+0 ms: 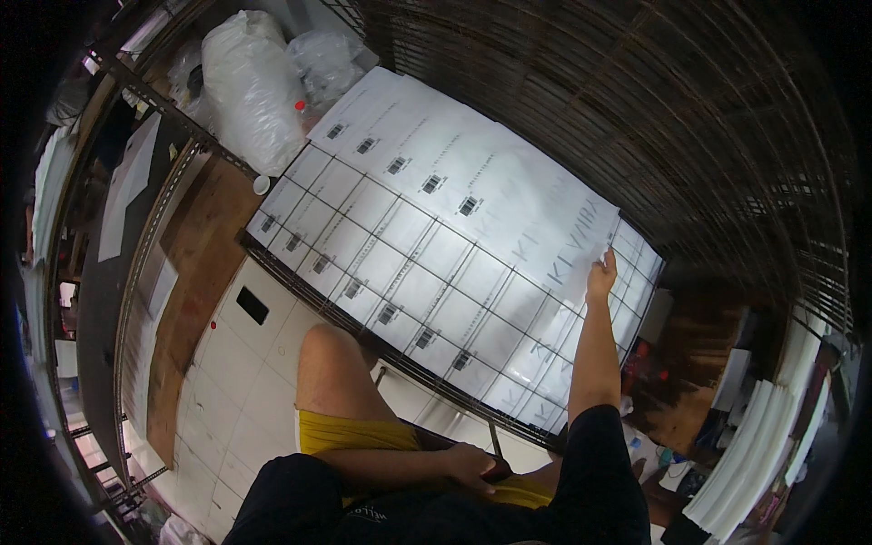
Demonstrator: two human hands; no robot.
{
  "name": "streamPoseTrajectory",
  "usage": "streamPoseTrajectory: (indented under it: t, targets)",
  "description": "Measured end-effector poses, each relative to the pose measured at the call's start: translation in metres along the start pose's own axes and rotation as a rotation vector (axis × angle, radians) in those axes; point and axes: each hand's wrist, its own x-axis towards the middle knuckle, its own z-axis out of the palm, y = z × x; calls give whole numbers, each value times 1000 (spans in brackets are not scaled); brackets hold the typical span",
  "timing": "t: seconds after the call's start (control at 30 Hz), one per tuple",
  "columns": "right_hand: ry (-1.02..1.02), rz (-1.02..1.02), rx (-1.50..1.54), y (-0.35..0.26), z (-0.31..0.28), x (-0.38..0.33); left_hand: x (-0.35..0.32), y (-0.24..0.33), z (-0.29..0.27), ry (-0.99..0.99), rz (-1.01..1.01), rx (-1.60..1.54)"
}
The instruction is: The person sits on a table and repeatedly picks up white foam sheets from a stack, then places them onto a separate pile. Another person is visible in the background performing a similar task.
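A large white printed sheet (509, 168) with rows of dark barcodes lies over the far part of a dark-framed table. Along its near side a grid of dark lines (400, 263) crosses more white printed material. My right arm is stretched forward, and my right hand (602, 275) is closed at the sheet's right edge, its fingers seeming to pinch it. My left hand (468, 465) rests low in front of my body, over my lap. Its fingers curl by a small dark thing that I cannot make out.
Stuffed clear plastic bags (250, 91) stand at the far left, with a small white cup (262, 185) near the table corner. A black phone (252, 306) lies on the tiled floor. Dark metal racking (581, 64) rises behind. Stacked white sheets (740, 463) stand at right.
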Motion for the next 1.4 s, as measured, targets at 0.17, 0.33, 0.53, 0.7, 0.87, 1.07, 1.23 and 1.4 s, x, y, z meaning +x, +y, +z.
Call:
streamPoseTrajectory:
  t: [0.17, 0.33, 0.53, 0.7, 0.87, 1.07, 1.23, 1.4]
  targets:
    - [-46, -127, 24, -30, -16, -46, 9, -7, 11, -4, 8, -12]
    - [-317, -189, -220, -73, -52, -117, -3, 5, 3, 27, -35, 22]
    - [-715, -365, -732, -147, -147, -152, -11, 20, 1, 96, -82, 132]
    - [-797, -347, -788, -203, -200, -216, -7, 18, 22, 260, -65, 273]
    - [-645, -418, -674, -217, -240, -315, -18, 16, 42, 435, -49, 211]
    - [-235, -481, -687, -200, -300, -441, -24, -5, 61, 600, 197, 359]
    - [-100, -363, -681, -194, -316, -518, -23, 10, 58, 553, 137, 436]
    - [58, -313, -618, -167, -308, -516, -3, 5, 40, 566, 12, 251]
